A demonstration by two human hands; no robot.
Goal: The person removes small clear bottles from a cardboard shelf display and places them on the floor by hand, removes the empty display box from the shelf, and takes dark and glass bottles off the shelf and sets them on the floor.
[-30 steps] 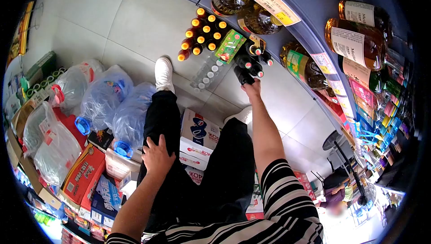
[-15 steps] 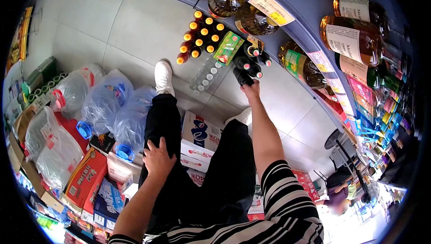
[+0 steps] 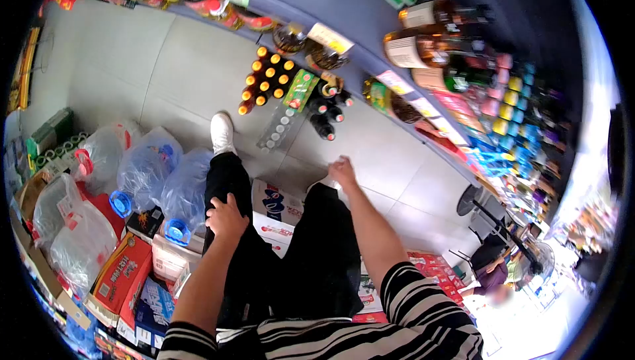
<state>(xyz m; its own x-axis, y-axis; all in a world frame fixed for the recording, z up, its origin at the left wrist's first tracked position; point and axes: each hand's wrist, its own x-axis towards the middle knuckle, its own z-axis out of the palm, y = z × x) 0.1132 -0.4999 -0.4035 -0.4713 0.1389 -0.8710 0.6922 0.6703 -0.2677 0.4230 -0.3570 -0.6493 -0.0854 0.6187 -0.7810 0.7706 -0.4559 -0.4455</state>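
My left hand point(image 3: 227, 217) rests on my left thigh with its fingers spread, holding nothing. My right hand point(image 3: 342, 173) hangs in the air near my right knee, its fingers loosely bent and a little apart, with nothing visible in them. Beyond it, several dark bottles point(image 3: 322, 126) with red-marked caps stand on the floor by the shelf. Left of them are a green box point(image 3: 301, 90) and a pack of clear bottles point(image 3: 278, 128) with white caps. Farther back, dark bottles with orange caps point(image 3: 264, 86) stand in a tight group.
Shelves point(image 3: 278, 2) with bottles run along the far side and right. Bagged bottles point(image 3: 149, 165) and a red carton point(image 3: 122, 274) crowd my left. White cartons point(image 3: 274, 204) lie between my legs. A black stand fan point(image 3: 532, 264) and a person point(image 3: 493, 277) are at the right.
My right hand has let go of a dark bottle and drawn back toward my knee. The view has shifted, so the shelf and bottles appear further left. My left hand stays on my thigh.
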